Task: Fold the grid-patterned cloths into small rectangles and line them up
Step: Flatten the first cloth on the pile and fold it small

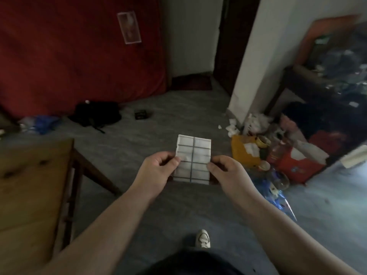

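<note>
A white grid-patterned cloth (193,158), folded into a narrow upright rectangle with dark lines, hangs in the air in front of me above the grey floor. My left hand (158,168) pinches its left edge between thumb and fingers. At the cloth's right edge, my right hand (225,169) pinches it the same way. A dark reddish strip shows behind the cloth's lower edge. No other grid cloth is in view.
A wooden table (31,185) stands at the left with slanted legs. A heap of bags and litter (278,155) lies at the right by a white wall corner (244,76). A black bag (95,114) rests near the red mattress (79,50). My shoe (202,238) is below.
</note>
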`<state>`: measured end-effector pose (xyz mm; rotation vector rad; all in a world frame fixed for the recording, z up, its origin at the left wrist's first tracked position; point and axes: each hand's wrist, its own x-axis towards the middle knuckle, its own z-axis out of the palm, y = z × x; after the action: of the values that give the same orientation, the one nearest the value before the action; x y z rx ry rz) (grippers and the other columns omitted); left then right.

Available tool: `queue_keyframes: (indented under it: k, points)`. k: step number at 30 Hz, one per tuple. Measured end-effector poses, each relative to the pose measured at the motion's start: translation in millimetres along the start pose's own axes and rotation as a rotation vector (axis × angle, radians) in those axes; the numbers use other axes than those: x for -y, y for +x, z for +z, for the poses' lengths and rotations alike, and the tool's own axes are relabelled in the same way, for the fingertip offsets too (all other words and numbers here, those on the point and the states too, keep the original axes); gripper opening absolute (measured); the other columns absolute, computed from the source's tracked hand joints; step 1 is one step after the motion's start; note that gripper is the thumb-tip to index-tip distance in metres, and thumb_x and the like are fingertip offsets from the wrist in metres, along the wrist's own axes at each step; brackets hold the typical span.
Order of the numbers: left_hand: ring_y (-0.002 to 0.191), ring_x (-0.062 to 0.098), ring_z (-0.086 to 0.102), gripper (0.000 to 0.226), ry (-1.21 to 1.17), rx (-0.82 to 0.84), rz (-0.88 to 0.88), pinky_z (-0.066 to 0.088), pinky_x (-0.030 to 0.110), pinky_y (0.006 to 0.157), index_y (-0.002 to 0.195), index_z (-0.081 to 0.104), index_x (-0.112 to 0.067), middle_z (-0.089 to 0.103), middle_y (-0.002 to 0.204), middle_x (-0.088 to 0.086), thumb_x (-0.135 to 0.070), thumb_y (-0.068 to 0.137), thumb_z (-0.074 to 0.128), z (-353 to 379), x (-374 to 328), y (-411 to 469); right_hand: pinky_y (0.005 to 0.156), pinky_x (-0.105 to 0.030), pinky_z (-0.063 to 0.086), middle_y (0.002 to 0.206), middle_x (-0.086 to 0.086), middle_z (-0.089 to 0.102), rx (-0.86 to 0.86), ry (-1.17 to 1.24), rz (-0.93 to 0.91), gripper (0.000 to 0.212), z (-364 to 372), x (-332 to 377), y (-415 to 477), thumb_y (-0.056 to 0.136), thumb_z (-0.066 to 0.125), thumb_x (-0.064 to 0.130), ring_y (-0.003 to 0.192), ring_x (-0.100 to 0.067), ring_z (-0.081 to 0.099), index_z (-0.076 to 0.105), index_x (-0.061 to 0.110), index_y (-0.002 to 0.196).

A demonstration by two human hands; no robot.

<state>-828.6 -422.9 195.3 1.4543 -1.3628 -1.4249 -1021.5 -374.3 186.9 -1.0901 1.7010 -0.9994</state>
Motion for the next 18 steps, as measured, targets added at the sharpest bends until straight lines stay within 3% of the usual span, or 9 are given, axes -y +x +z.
queue_keyframes:
  k: [5,12,18]
  points:
    - [0.086,0.009,0.073,0.013,0.046,-0.143,-0.031,0.057,0.027,0.077,0.093,0.074,-0.032,0.077,0.089,-0.009,-0.032,0.098,0.063,-18.8,-33.6,75.2,0.058,-0.006,0.046,0.086,0.012,0.074,0.133,-0.082,-0.060,0.009,9.8,42.3,112.1,0.100,0.063,0.025,0.075,0.007,0.067,0.071,0.029,0.100]
    - [0.084,0.005,0.071,0.013,0.037,-0.283,-0.119,0.055,0.024,0.075,0.102,0.072,-0.032,0.076,0.091,-0.010,-0.037,0.099,0.060,-58.9,-45.9,164.0,0.080,-0.029,0.060,0.093,0.007,0.077,0.317,-0.068,-0.026,0.013,54.3,86.0,222.2,0.101,0.061,0.020,0.085,-0.008,0.074,0.070,0.030,0.101]
    - [0.089,0.013,0.073,0.012,-0.071,-0.338,-0.159,0.062,0.037,0.084,0.103,0.072,-0.027,0.076,0.095,-0.004,-0.033,0.097,0.064,-119.8,-40.4,272.4,0.074,-0.019,0.058,0.099,0.005,0.074,0.371,-0.122,-0.077,0.014,117.3,130.5,325.7,0.102,0.059,0.022,0.088,-0.006,0.072,0.069,0.026,0.110]
